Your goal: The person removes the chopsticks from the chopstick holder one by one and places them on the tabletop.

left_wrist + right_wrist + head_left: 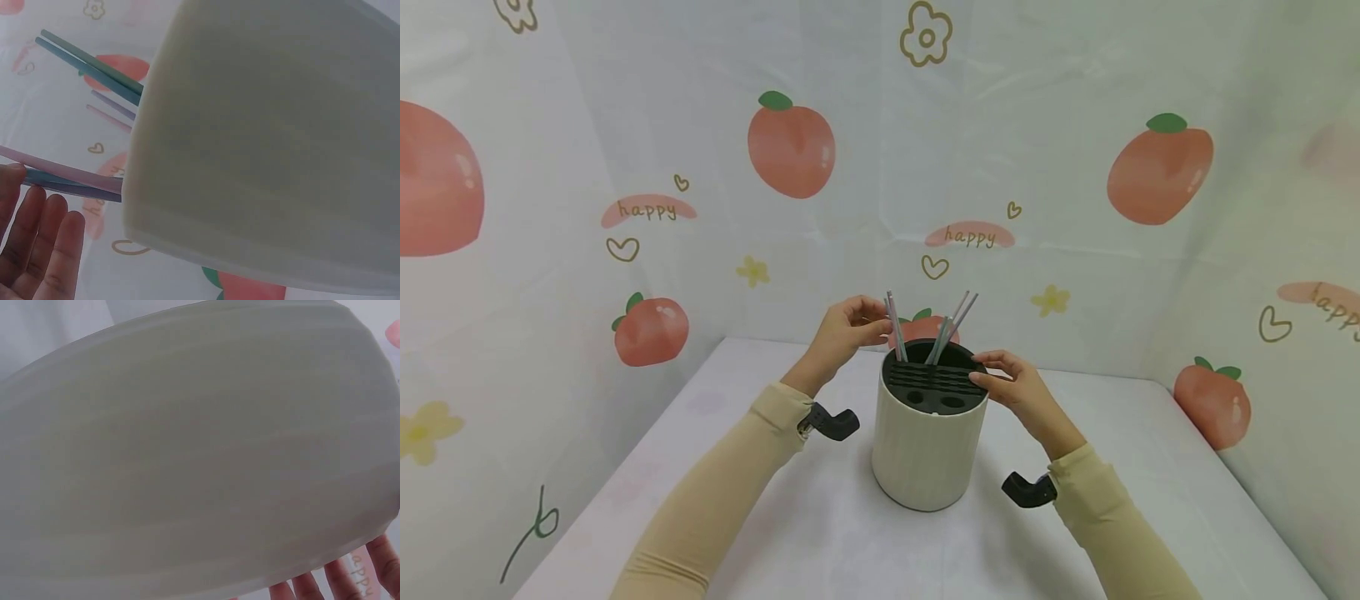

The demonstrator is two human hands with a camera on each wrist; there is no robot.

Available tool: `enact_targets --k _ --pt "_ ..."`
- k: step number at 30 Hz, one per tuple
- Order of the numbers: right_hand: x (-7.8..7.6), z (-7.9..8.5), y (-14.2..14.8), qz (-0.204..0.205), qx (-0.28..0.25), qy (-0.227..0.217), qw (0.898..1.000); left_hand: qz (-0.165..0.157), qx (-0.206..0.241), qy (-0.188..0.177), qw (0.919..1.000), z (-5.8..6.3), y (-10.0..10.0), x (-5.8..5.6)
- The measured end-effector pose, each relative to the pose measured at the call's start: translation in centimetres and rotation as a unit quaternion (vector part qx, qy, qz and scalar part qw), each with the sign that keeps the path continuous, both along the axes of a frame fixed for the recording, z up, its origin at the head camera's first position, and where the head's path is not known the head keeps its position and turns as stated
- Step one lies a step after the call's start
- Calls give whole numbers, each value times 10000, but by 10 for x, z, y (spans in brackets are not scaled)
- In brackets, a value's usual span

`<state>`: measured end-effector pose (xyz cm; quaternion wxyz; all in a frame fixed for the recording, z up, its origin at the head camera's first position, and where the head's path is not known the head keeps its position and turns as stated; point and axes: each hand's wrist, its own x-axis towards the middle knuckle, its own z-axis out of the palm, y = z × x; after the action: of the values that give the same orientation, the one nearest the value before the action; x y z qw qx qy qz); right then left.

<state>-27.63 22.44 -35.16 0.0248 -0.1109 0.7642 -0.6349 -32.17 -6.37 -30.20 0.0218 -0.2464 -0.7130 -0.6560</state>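
Sticks (898, 330) in pastel pink, blue and purple stand at the left of the rear opening of the cream holder (928, 462), leaning slightly leftward. The left hand (846, 335), just beside the holder's left rear rim, pinches them near their upper ends between thumb and fingertip; in the left wrist view the pink one runs on past the thumb. The other fingers of that hand lie loosely bent, below the sticks in that view. The right hand (1019, 392) grips the holder's right rim, thumb toward the front of the top and fingers farther back along the side.

A second cluster (940, 337) of slim sticks, green, teal, purple and pink, rises from the same rear opening, right of the first group and tilted rightward. In front of that opening, the holder's black insert (932, 379) has parallel slots, then two oval holes nearest the viewer. The holder stands upright on the white tabletop (850, 542).

Beige sleeves (715, 492) and black wrist mounts (835, 422) flank the holder. Behind it hangs a white backdrop (865, 225) printed with red fruits, hearts and "happy".
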Motion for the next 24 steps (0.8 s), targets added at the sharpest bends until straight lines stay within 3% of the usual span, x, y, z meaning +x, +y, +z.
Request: enact_targets --k 24 --pt "0 0 1 46 63 63 9999 64 -63 -160 9998 2 2 -1"
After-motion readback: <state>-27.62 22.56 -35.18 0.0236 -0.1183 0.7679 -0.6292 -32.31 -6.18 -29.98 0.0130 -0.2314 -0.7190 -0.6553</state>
